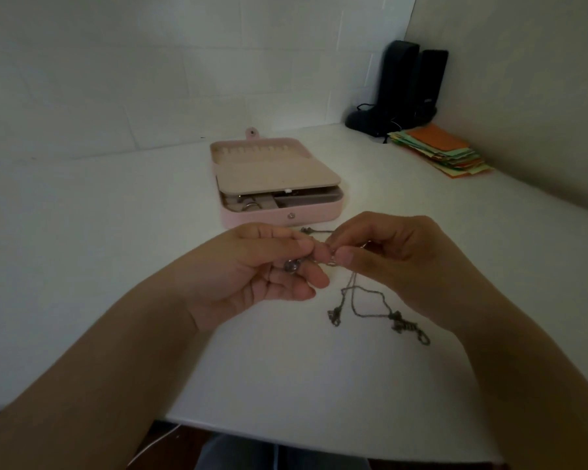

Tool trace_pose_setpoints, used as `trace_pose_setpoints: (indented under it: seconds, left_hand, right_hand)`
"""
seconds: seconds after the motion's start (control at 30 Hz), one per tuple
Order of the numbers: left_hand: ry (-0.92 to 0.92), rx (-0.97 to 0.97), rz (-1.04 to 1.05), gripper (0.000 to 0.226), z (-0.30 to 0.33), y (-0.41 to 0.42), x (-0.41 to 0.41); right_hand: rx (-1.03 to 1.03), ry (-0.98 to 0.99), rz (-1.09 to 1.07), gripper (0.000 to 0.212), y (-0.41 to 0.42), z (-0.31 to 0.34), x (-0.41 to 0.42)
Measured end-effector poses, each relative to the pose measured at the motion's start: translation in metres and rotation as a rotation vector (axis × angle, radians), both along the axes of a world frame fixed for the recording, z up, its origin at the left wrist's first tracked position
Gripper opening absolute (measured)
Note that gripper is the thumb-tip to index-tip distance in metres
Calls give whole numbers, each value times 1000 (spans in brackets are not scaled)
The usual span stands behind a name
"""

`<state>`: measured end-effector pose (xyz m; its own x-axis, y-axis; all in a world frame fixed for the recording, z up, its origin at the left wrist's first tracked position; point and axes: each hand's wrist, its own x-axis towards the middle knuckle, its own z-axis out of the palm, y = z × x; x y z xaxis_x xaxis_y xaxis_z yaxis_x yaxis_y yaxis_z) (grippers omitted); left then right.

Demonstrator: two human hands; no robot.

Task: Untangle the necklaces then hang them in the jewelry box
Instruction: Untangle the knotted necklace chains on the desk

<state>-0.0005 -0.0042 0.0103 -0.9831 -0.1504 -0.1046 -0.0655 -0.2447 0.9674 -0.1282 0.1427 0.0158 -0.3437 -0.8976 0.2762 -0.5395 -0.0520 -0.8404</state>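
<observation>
Pinching the tangled necklaces [353,296] between them, the left hand [265,269] and the right hand [401,262] each kept a closed grip above the counter [116,232], the loose chains trailing down toward the person, the open jewelry box [275,181] lying just beyond both hands.

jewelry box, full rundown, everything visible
The jewelry box is a flat, pale pink rectangular case with rounded corners, leather-like in look, lying open on the white table just beyond the hands. Its lid lies back toward the wall and shows a cream lining with a row of small hooks, plus a snap tab at its far edge. A cream inner flap partly covers the base tray, where greyish compartments and a metal ring show. A snap stud sits on the front wall. Nothing touches the box but the table.
</observation>
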Motion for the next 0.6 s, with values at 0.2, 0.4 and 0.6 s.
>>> trace_pose_setpoints:
  seconds: [0.2, 0.4, 0.6]
  left_hand:
    - [17, 62, 87, 21, 1, 1, -3]
    - [29, 64, 95, 19, 0, 1, -3]
    - [27, 25, 155, 13, 0, 3, -4]
  right_hand:
    - [45, 103, 74, 4, -2, 2, 4]
    - [-4, 266, 90, 4, -1, 1, 5]
    - [-1, 358, 85, 4, 0, -1, 6]
